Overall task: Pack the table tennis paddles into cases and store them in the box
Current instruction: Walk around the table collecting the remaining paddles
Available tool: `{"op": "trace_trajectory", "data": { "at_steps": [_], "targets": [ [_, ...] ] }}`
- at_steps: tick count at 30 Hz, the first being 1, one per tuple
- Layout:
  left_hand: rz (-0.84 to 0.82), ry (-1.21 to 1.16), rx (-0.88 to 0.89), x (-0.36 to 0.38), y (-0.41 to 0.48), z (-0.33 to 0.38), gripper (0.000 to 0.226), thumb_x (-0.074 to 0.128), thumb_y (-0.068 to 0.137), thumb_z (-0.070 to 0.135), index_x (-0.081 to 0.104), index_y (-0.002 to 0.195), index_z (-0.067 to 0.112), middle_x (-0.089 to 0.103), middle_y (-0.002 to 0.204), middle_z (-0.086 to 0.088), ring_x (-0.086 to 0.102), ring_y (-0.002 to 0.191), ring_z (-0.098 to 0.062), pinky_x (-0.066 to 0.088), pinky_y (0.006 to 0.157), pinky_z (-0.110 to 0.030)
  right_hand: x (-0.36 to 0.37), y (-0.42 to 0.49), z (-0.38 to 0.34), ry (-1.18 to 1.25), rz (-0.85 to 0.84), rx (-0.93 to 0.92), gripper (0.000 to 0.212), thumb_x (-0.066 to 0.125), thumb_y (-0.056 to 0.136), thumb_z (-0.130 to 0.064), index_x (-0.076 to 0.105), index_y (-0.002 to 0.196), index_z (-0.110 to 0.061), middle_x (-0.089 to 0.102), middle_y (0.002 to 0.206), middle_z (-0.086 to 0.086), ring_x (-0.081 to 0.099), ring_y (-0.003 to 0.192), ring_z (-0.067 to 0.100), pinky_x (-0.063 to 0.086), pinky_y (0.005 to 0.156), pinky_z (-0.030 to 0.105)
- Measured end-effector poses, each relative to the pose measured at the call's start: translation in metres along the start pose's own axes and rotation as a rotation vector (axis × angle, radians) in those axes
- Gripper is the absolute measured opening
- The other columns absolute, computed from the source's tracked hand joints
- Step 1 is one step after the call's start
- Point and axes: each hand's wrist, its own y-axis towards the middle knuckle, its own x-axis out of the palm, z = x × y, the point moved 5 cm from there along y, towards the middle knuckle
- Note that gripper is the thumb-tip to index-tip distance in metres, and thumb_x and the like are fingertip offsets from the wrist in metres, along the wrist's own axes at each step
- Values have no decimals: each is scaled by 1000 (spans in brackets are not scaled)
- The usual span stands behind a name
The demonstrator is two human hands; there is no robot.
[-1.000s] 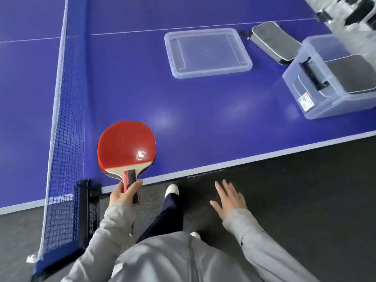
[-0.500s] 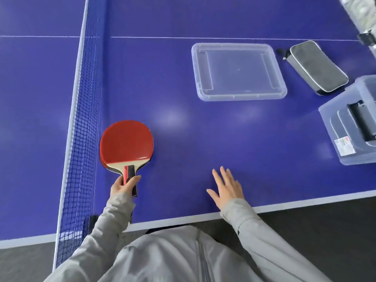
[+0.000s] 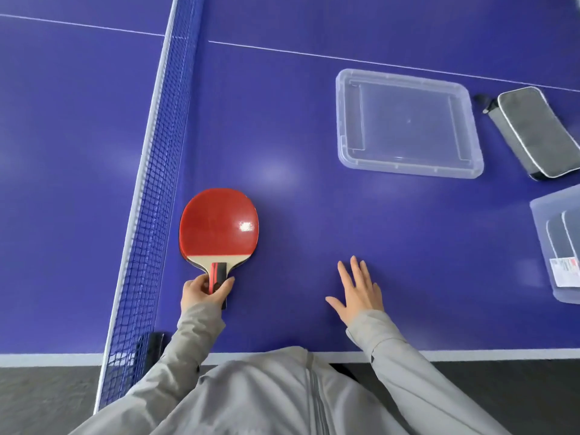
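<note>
While gripping the short handle between thumb and fingers, left hand (image 3: 203, 291) wrapped round the red paddle (image 3: 219, 226), blade flat on the blue table (image 3: 298, 120) just beyond the knuckles and close beside the net (image 3: 150, 196). Right hand (image 3: 359, 291) released, fingers spread, palm down above or on the table well to the right of the paddle; contact unclear. Far ahead of the right hand, clear lid (image 3: 408, 124). Further right of that, grey case (image 3: 533, 133), lying flat. Right of the right hand at the edge, clear box (image 3: 546, 211) holding grey cases.
</note>
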Motion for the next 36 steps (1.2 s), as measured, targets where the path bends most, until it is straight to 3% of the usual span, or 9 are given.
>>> {"op": "trace_trajectory", "data": {
  "at_steps": [2, 4, 10, 16, 22, 26, 30, 32, 36],
  "targets": [
    [55, 4, -37, -3, -2, -2, 26, 78, 73, 27, 57, 79, 15, 53, 72, -4, 47, 54, -14, 35, 52, -19, 1, 0, 0, -4, 8, 2, 82, 47, 91, -54, -3, 151, -29, -18, 158, -2, -13, 147, 20, 19, 116, 46],
    [75, -16, -59, -4, -3, -3, 34, 81, 69, 28, 59, 92, 19, 61, 78, 0, 55, 63, -9, 38, 57, -16, 1, 0, -1, -2, 15, 6, 84, 49, 90, -54, -5, 150, -29, -20, 158, -2, -15, 146, 19, 18, 117, 46],
    [75, 24, -62, -2, 1, -2, 43, 83, 67, 27, 60, 99, 8, 63, 91, -9, 58, 72, -18, 42, 66, -23, 2, 0, -1, -18, 30, 3, 84, 47, 90, -56, -7, 150, -31, -21, 158, -3, -16, 146, 18, 16, 117, 45],
    [64, 57, -60, -3, -2, -2, 46, 84, 65, 35, 58, 97, 12, 63, 99, -11, 62, 82, -24, 47, 75, -32, 0, -1, -3, -5, 11, -1, 84, 48, 91, -54, -6, 150, -29, -20, 158, -2, -16, 146, 19, 16, 117, 46],
    [69, 118, -21, -7, -20, -4, 54, 84, 65, 29, 56, 106, 9, 45, 105, -5, 54, 83, -21, 44, 78, -30, 1, -5, 1, 15, -9, -19, 80, 45, 93, -52, -4, 151, -27, -16, 159, -2, -12, 147, 20, 14, 118, 45],
    [125, 252, 74, -13, -37, -5, 71, 87, 62, 24, 53, 120, 4, 46, 118, -13, 51, 106, -32, 41, 98, -46, 13, -16, 11, 13, -4, -26, 77, 40, 94, -54, -5, 150, -28, -16, 159, -2, -13, 147, 19, 9, 118, 46],
    [193, 508, 171, -13, -52, 8, 93, 89, 56, 33, 45, 133, 4, 41, 138, -17, 39, 127, -40, 33, 101, -55, 24, -28, 25, 45, 37, -22, 76, 38, 94, -55, -5, 150, -29, -14, 159, -3, -12, 147, 18, 8, 118, 45],
    [171, 571, 206, -9, -61, 19, 101, 81, 56, 54, 42, 137, 7, 37, 144, -14, 34, 132, -38, 28, 104, -56, 24, -34, 36, 76, 63, -20, 75, 37, 94, -55, -4, 150, -29, -13, 159, -3, -12, 147, 17, 8, 118, 45],
    [153, 735, 444, 12, -85, 45, 130, 25, 48, 96, 36, 142, 7, 34, 150, -14, 31, 137, -34, 27, 105, -54, 25, -52, 70, 176, 138, 17, 72, 35, 95, -55, -3, 150, -29, -10, 160, -3, -12, 147, 17, 7, 118, 43]
  ]
}}
